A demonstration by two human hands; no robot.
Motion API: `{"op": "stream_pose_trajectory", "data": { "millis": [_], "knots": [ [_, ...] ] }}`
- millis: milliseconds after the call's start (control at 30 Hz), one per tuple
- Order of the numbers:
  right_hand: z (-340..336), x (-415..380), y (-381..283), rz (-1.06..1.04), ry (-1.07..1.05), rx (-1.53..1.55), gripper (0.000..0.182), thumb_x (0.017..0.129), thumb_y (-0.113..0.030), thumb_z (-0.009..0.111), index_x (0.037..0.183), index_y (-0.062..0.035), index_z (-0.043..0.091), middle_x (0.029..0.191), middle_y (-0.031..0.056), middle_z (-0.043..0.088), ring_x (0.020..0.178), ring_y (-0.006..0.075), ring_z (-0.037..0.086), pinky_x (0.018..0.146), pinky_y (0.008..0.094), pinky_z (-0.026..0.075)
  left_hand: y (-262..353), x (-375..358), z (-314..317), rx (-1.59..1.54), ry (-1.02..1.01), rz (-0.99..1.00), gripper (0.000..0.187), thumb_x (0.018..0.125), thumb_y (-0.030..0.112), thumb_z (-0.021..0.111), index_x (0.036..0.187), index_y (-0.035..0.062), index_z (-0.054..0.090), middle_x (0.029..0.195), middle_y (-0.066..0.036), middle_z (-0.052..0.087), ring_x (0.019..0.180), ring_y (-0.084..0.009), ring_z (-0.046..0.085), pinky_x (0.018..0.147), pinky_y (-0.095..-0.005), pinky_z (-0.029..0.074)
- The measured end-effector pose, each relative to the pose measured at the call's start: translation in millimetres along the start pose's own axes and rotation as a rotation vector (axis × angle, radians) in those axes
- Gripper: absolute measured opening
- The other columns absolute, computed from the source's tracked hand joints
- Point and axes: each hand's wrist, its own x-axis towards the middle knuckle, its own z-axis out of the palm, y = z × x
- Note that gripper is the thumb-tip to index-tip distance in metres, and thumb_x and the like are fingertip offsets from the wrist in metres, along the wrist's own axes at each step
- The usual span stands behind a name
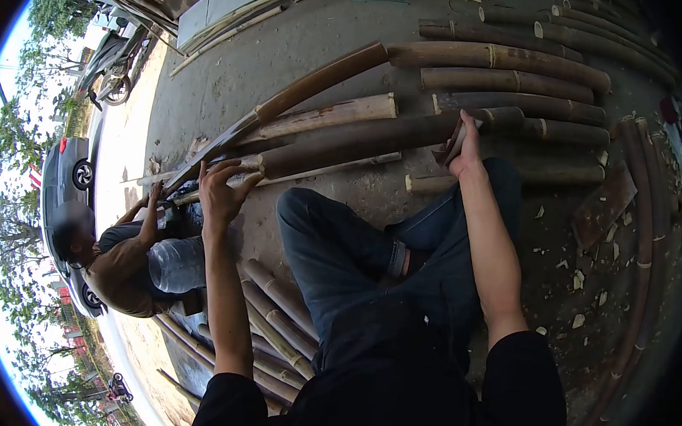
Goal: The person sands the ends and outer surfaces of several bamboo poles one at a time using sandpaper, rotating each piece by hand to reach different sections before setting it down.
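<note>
A dark brown bamboo pole [361, 142] lies across in front of my crossed legs. My left hand [221, 194] is closed at its left end, with the fingers over the pale cut rim. Near the pole's right part, my right hand [467, 149] grips a folded brown sheet [449, 148], which looks like sandpaper, pressed against the bamboo. The fingers on the far side of that sheet are partly hidden. Just beyond the pole rests a peeled, paler bamboo piece [331, 117].
Several cut bamboo poles [513, 83] lie on the concrete floor ahead, and more [272, 318] at my left. Another person [130, 270] sits at the left by a large clear plastic bottle [178, 264], handling a long split bamboo [318, 83]. Chips [579, 280] litter the right side.
</note>
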Motion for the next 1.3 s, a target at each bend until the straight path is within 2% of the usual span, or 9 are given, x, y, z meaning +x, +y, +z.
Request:
{"op": "stream_pose_trajectory", "data": {
  "millis": [100,233,467,633,867,967,1033,1100,1300],
  "knots": [
    [-3.3,12.5,5.1,-0.02,-0.052,0.092,0.044,0.085,-0.058,0.074,0.105,-0.0183,0.068,0.094,-0.0011,0.067,0.08,0.0142,0.062,0.069,0.0324,0.05,-49.8,-33.0,21.8,-0.478,0.329,-0.482,0.034,0.091,0.018,0.078,0.122,0.0052,0.073,0.108,-0.014,0.076,0.104,-0.028,0.072,0.105,-0.045,0.048],
    [42.5,-36.3,-12.0,-0.189,-0.108,0.123,0.05,0.086,-0.056,0.074,0.116,-0.0169,0.066,0.104,0.0002,0.067,0.089,0.0151,0.065,0.073,0.0347,0.051,43.4,-41.8,16.1,-0.318,0.61,-0.19,0.027,0.092,0.001,0.069,0.119,0.0021,0.072,0.109,-0.015,0.075,0.106,-0.0327,0.07,0.102,-0.0437,0.05],
    [182.5,-122.6,-79.0,-0.987,-0.389,-0.518,0.04,0.084,-0.039,0.081,0.1,-0.0052,0.069,0.083,-0.0003,0.066,0.071,0.0098,0.06,0.066,0.0289,0.049,147.3,54.4,-13.1,-0.93,0.37,0.206,0.105,0.073,0.04,0.092,0.156,0.003,0.04,0.151,-0.022,0.049,0.142,-0.036,0.048,0.115,-0.0525,0.041],
    [228.8,-155.0,-46.4,-1.296,-0.464,-1.126,0.068,0.072,-0.057,0.084,0.116,-0.0089,0.066,0.093,0.0164,0.077,0.088,0.0361,0.077,0.081,0.0441,0.06,172.2,95.6,-69.3,-1.282,0.403,0.22,0.131,0.066,0.048,0.096,0.162,0.0023,0.02,0.153,-0.026,0.045,0.146,-0.0377,0.042,0.121,-0.0562,0.032],
    [227.8,-163.3,15.6,-1.291,-0.677,-1.288,0.061,0.073,-0.042,0.088,0.122,-0.0137,0.063,0.104,0.017,0.075,0.096,0.038,0.074,0.082,0.0468,0.059,146.8,76.7,-90.1,-1.354,0.729,-0.036,0.051,0.081,0.004,0.082,0.123,-0.0091,0.057,0.106,-0.02,0.071,0.104,-0.0294,0.072,0.094,-0.0409,0.058],
    [214.4,-143.2,27.2,-1.436,-0.827,-1.079,0.056,0.08,-0.04,0.086,0.123,-0.0128,0.064,0.102,0.0129,0.074,0.096,0.0304,0.074,0.083,0.0412,0.058,125.0,67.4,-82.5,-1.355,0.788,-0.093,0.045,0.082,0.004,0.079,0.12,-0.0088,0.058,0.103,-0.021,0.071,0.098,-0.0283,0.072,0.091,-0.0406,0.059],
    [189.3,-126.2,19.3,-1.127,-0.707,-0.889,0.049,0.089,-0.04,0.08,0.123,-0.0099,0.063,0.102,0.0086,0.072,0.095,0.0209,0.07,0.086,0.0349,0.055,113.1,60.0,-82.3,-1.377,0.879,-0.214,0.041,0.082,0.005,0.076,0.117,-0.0087,0.059,0.1,-0.021,0.07,0.09,-0.0271,0.071,0.087,-0.0398,0.06],
    [155.6,-97.8,9.5,-0.899,-0.487,-0.865,0.047,0.093,-0.043,0.075,0.118,-0.0056,0.061,0.093,0.0127,0.069,0.087,0.0232,0.069,0.08,0.0366,0.054,96.7,54.1,-79.7,-1.383,0.911,-0.281,0.041,0.082,0.006,0.075,0.116,-0.0088,0.059,0.099,-0.021,0.07,0.089,-0.0273,0.071,0.085,-0.0396,0.06],
    [78.7,7.7,52.8,-1.076,-0.262,-0.97,0.043,0.102,-0.039,0.065,0.122,-0.0022,0.056,0.11,0.0225,0.068,0.104,0.037,0.068,0.086,0.0449,0.052,59.5,47.5,-73.1,-1.347,1.006,-0.462,0.041,0.082,0.015,0.075,0.113,-0.0074,0.059,0.096,-0.02,0.068,0.084,-0.0294,0.07,0.077,-0.0416,0.063]
  ]
}}
